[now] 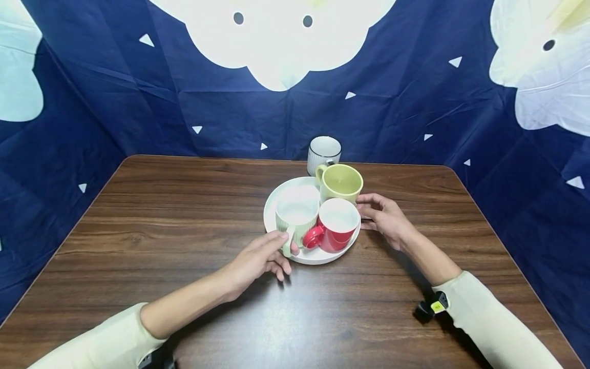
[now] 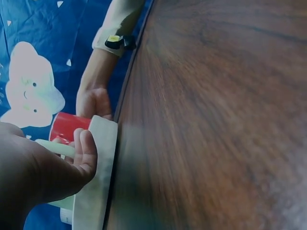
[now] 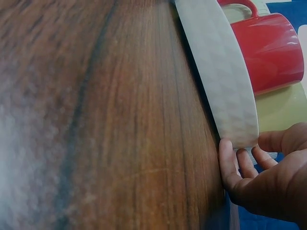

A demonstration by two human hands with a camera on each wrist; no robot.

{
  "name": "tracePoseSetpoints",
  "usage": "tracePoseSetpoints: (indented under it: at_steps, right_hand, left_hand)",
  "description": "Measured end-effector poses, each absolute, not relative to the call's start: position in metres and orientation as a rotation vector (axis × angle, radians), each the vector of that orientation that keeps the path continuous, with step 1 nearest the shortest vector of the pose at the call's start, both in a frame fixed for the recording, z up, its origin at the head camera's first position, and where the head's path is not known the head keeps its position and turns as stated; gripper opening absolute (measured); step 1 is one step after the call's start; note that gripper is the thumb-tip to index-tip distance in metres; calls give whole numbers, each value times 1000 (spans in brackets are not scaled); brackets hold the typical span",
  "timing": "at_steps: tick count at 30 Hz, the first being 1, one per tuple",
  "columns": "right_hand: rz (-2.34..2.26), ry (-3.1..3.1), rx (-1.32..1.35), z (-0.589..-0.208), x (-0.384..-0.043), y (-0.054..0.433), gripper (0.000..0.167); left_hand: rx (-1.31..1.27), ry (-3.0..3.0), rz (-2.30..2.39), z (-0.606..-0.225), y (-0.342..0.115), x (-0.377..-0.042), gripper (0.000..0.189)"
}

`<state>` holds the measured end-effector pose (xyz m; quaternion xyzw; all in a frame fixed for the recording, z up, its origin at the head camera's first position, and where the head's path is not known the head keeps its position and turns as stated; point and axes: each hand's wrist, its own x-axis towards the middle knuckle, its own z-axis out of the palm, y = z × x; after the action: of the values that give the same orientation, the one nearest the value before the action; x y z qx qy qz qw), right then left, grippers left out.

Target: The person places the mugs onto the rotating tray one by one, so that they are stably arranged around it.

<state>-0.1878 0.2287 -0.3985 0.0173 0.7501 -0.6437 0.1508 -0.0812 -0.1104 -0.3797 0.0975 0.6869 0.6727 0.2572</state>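
A round white tray (image 1: 272, 205) holds a pale green ribbed mug (image 1: 297, 212), a red mug (image 1: 338, 230) and a yellow-green mug (image 1: 342, 182). My left hand (image 1: 260, 256) pinches the green mug's handle (image 2: 55, 147) between thumb and index finger; its other fingers hang loose in front of the tray. At the tray's right side, my right hand (image 1: 384, 220) grips the edge. In the right wrist view, its thumb lies at the rim and a finger reaches the lower edge of the faceted tray wall (image 3: 225, 72).
Behind the tray stands a white ribbed mug (image 1: 324, 151) with a dark rim, near the far edge of the brown wooden table (image 1: 161, 220). A dark blue curtain (image 1: 138, 102) with white cloud shapes hangs around the back and sides.
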Motion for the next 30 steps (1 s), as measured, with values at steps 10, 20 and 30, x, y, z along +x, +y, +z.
tracePoseSetpoints:
  at_steps: [10,20,30]
  right_hand:
    - [-1858,2125,26,-394,-189,230,41]
    - [-1889,2110,24,-388,-199,237,27]
    - [-1945,2113,47,-377,-213,237,18]
  left_hand:
    - [194,1879,1846,-376,-118,-87,45]
    - [65,2011,1931,-375,-139,-120,28]
    - [15,2132,1927,-380,-152,-167,27]
